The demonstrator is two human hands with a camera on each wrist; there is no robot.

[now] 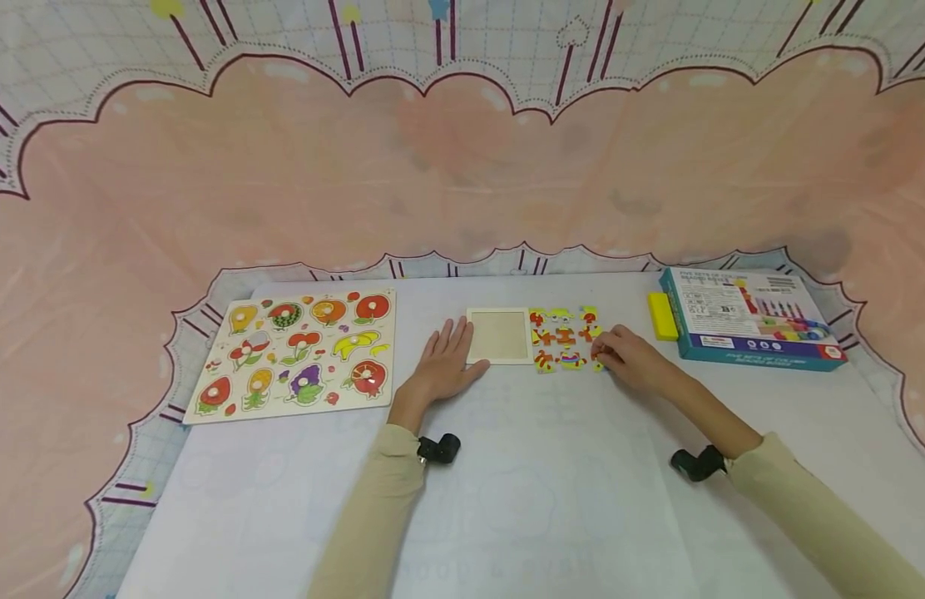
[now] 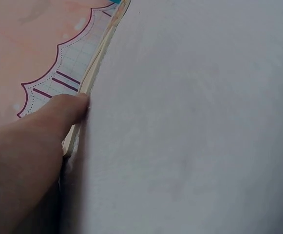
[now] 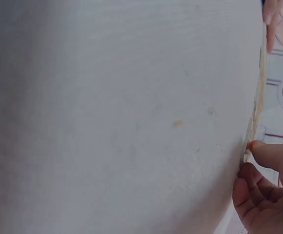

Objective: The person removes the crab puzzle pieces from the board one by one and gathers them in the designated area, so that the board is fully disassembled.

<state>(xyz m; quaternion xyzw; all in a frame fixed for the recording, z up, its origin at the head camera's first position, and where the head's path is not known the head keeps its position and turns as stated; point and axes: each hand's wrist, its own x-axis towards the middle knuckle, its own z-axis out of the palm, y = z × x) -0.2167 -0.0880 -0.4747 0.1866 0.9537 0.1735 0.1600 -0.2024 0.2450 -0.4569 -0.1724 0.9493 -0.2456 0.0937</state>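
My left hand (image 1: 442, 368) lies flat with straight fingers, its fingertips and thumb at the left edge of a small square wooden puzzle tray (image 1: 500, 337). The tray's recess is bare. Right beside it, several yellow, red and orange jigsaw pieces (image 1: 565, 336) lie in rows, slightly apart. At the right end of these rows my right hand (image 1: 636, 359) pinches a puzzle piece (image 1: 597, 364) between thumb and index finger; the fingers cover most of it. In the right wrist view, the thumb (image 3: 270, 153) and fingertips meet at the piece's edge, the other fingers curled.
A fruit puzzle board (image 1: 290, 353) lies to the left. On the right are a teal and white box (image 1: 754, 320) and a yellow block (image 1: 662, 316) against its side. Patterned cloth (image 1: 462, 175) hangs behind the white table (image 1: 537, 482).
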